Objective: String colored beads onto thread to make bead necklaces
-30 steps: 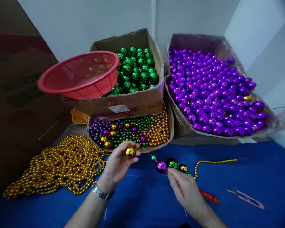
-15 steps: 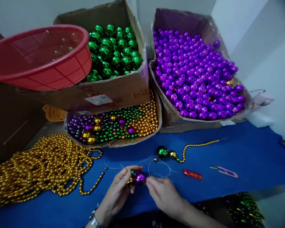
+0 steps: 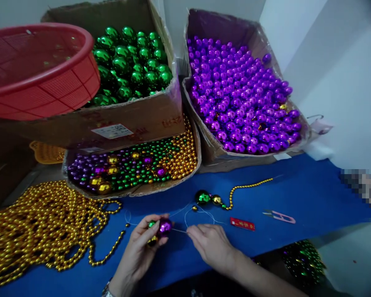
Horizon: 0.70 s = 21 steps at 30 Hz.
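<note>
In the left hand [image 3: 139,244], fingers [image 3: 149,233] partly hide a gold bead [image 3: 152,241].

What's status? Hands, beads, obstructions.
Left hand: gripping shiny round purple bead, green bead, gold bead. Right hand: pinching thin pale strand leading to purple bead. Loose pale thread looped on blue cloth just beyond; might snag.

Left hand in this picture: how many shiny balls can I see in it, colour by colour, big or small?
Purple ball: 1
Green ball: 1
Gold ball: 1
Total visible in the left hand: 3; any hidden behind the hand cannot be counted.
</note>
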Each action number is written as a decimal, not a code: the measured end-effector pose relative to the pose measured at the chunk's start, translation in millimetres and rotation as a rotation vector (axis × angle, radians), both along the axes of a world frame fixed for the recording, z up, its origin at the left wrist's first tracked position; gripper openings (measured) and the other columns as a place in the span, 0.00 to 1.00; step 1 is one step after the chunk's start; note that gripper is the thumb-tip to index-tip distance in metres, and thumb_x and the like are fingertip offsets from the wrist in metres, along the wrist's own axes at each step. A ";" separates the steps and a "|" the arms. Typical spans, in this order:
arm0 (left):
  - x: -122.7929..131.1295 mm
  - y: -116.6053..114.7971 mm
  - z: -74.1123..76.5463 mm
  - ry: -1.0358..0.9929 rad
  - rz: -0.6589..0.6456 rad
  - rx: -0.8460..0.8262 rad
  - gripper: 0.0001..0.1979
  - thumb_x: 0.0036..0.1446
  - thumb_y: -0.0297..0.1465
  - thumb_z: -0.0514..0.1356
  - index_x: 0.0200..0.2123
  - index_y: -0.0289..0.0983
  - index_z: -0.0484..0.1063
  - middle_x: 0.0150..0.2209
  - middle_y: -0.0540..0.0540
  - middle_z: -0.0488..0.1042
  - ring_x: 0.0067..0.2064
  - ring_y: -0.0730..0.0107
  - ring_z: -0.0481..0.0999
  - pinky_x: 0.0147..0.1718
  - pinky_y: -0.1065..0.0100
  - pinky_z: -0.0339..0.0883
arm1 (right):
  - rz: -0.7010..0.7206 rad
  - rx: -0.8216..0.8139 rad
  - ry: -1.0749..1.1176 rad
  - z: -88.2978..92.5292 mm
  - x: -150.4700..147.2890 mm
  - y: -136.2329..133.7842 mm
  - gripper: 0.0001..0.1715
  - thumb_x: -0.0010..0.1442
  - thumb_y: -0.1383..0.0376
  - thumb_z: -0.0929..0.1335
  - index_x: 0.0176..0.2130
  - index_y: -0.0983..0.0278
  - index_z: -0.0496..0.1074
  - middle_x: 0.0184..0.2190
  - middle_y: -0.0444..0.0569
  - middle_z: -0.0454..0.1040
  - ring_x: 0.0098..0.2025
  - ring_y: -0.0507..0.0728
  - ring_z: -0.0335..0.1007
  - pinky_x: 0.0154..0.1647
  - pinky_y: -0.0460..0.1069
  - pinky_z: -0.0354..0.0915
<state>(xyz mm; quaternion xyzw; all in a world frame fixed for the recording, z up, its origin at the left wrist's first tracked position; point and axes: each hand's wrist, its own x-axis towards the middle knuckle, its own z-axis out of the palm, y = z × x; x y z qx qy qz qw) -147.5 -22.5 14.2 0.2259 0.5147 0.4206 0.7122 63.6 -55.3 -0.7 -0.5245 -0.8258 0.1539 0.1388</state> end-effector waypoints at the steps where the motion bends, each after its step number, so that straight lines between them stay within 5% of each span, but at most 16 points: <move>1: -4.3 3.8 -1.0 0.028 0.037 0.022 0.12 0.46 0.29 0.67 0.36 0.39 0.70 0.48 0.46 0.72 0.44 0.61 0.75 0.30 0.69 0.73 | 0.000 -0.011 -0.016 0.3 7.7 1.1 0.08 0.62 0.68 0.61 0.37 0.59 0.68 0.27 0.42 0.75 0.29 0.53 0.72 0.28 0.44 0.56; 5: -18.6 13.4 -18.1 0.355 0.024 0.287 0.11 0.49 0.33 0.65 0.36 0.39 0.71 0.47 0.44 0.72 0.42 0.61 0.75 0.35 0.64 0.74 | -0.042 -0.059 -0.077 2.1 35.1 2.8 0.09 0.63 0.68 0.61 0.37 0.60 0.69 0.27 0.44 0.74 0.29 0.53 0.72 0.26 0.44 0.55; 10: -11.8 5.8 -54.3 1.063 -0.377 0.992 0.08 0.55 0.30 0.58 0.38 0.39 0.74 0.46 0.40 0.72 0.48 0.56 0.71 0.46 0.56 0.68 | -0.120 -0.088 -0.110 1.3 45.9 -0.1 0.11 0.64 0.68 0.59 0.37 0.60 0.69 0.26 0.44 0.73 0.28 0.53 0.71 0.24 0.44 0.53; 12: -5.6 0.8 -62.4 1.212 -0.497 1.146 0.10 0.58 0.28 0.56 0.42 0.39 0.73 0.50 0.39 0.70 0.51 0.54 0.68 0.48 0.54 0.66 | -0.129 -0.094 -0.106 0.0 46.6 -1.4 0.12 0.65 0.68 0.58 0.38 0.61 0.69 0.26 0.44 0.73 0.28 0.52 0.71 0.25 0.44 0.54; 21: -15.7 0.3 -57.1 1.255 -0.556 1.086 0.19 0.58 0.26 0.54 0.53 0.41 0.65 0.55 0.39 0.63 0.54 0.58 0.66 0.49 0.58 0.67 | -0.053 -0.117 -0.041 -7.8 45.4 -6.0 0.15 0.66 0.69 0.56 0.41 0.60 0.69 0.27 0.45 0.73 0.29 0.52 0.71 0.28 0.44 0.56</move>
